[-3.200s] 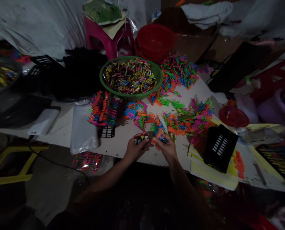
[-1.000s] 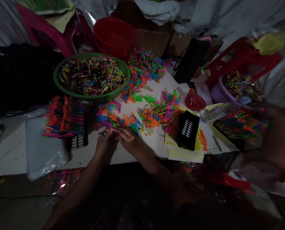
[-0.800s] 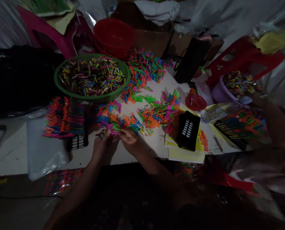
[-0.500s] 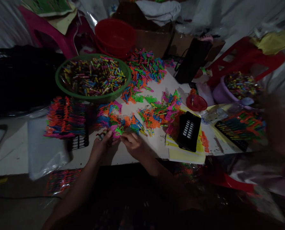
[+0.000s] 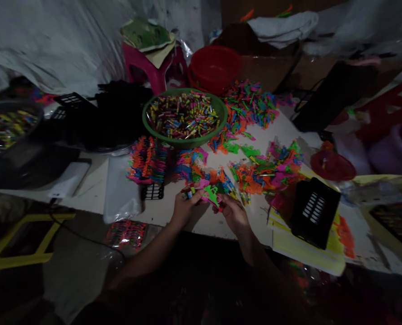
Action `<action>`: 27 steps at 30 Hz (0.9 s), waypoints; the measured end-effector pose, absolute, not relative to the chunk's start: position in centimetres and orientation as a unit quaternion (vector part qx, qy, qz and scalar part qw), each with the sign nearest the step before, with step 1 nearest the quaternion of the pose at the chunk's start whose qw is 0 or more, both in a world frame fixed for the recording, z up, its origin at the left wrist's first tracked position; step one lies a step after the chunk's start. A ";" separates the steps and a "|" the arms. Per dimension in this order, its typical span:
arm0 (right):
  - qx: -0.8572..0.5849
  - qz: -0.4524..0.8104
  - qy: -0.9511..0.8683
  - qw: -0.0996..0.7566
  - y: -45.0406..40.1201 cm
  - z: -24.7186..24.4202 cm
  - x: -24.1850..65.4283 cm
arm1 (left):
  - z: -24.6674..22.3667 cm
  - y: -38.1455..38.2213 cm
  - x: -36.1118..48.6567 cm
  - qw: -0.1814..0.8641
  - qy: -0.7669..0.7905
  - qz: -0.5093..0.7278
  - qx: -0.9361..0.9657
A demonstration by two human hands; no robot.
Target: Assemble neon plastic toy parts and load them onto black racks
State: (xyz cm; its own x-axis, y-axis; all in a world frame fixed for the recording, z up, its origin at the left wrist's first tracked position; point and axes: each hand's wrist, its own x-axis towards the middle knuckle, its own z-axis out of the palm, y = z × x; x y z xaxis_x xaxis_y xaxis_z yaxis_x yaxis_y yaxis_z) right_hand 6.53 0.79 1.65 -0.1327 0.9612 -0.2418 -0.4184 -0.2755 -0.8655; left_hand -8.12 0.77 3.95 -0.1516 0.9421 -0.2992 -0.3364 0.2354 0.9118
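My left hand [image 5: 184, 207] pinches small flat plastic pieces, a pink piece [image 5: 204, 184] and a bright green piece [image 5: 211, 195]. Short wrapped sticks [image 5: 188, 194] also show by its fingers. My right hand [image 5: 235, 213] has its fingers closed at the other side of the green piece, with a bit of red by the fingertips; exactly what it grips is partly hidden. Just beyond both hands lie loose plastic pieces [image 5: 255, 174] in orange, blue, pink and green. Left of them, filled rows of such pieces [image 5: 146, 162] stand on a black rack [image 5: 152, 191].
A green basin [image 5: 183, 143] of wrapped sticks stands behind, with red basins [image 5: 216, 67] and a piece heap [image 5: 255, 106] beyond. Black trays [image 5: 316, 212] lie on yellow packets at right. A clear plastic sheet [image 5: 121, 194] and white power bank [image 5: 70, 179] are at left.
The view has swung left, so everything sits further right in the picture. Another person's arm at the right has gone from view. The green piece between my hands now shows more fully.
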 end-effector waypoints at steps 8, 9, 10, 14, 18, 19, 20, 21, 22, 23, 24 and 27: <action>-0.493 0.408 -0.561 0.525 1.2 1.2 7.8 | 4.6 0.5 -8.1 0.629 0.514 0.534 0.233; -0.503 0.320 -0.614 0.517 1.3 1.4 8.1 | 4.6 0.5 -8.1 0.640 0.510 0.525 0.233; -0.501 0.243 -0.664 0.499 1.4 1.6 8.5 | 4.7 0.5 -8.2 0.649 0.507 0.514 0.240; -0.405 0.160 -0.819 0.373 2.1 3.0 9.8 | 4.7 0.6 -8.5 0.680 0.492 0.455 0.299; -0.338 0.230 -0.852 0.325 2.3 3.4 9.8 | 4.8 0.7 -8.8 0.708 0.478 0.394 0.340; -0.359 0.252 -0.832 0.340 2.2 3.4 9.6 | 4.8 0.7 -8.9 0.700 0.487 0.393 0.344; -0.394 0.279 -0.797 0.363 2.0 3.4 9.3 | 4.8 0.7 -9.0 0.685 0.501 0.399 0.347; -0.434 0.311 -0.751 0.388 1.8 3.4 8.9 | 4.8 0.7 -9.1 0.667 0.517 0.407 0.350; -0.466 0.346 -0.702 0.412 1.5 3.5 8.5 | 4.8 0.7 -9.1 0.649 0.530 0.413 0.356; -0.488 0.381 -0.657 0.429 1.3 3.7 8.1 | 4.8 0.6 -9.1 0.637 0.537 0.415 0.366; -0.498 0.412 -0.624 0.439 1.1 3.9 7.7 | 4.8 0.5 -9.1 0.630 0.538 0.416 0.375; -0.487 0.463 -0.592 0.445 0.8 4.5 6.8 | 5.3 0.2 -8.5 0.626 0.517 0.436 0.389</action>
State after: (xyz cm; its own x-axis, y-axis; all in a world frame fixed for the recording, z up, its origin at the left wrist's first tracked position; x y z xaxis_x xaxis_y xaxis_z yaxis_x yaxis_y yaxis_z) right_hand 6.80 0.84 4.50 -0.1290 0.9887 0.0766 0.1640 0.0975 -0.9816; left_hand -8.50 0.22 5.27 0.0861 0.9475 -0.3081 -0.1446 0.3178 0.9371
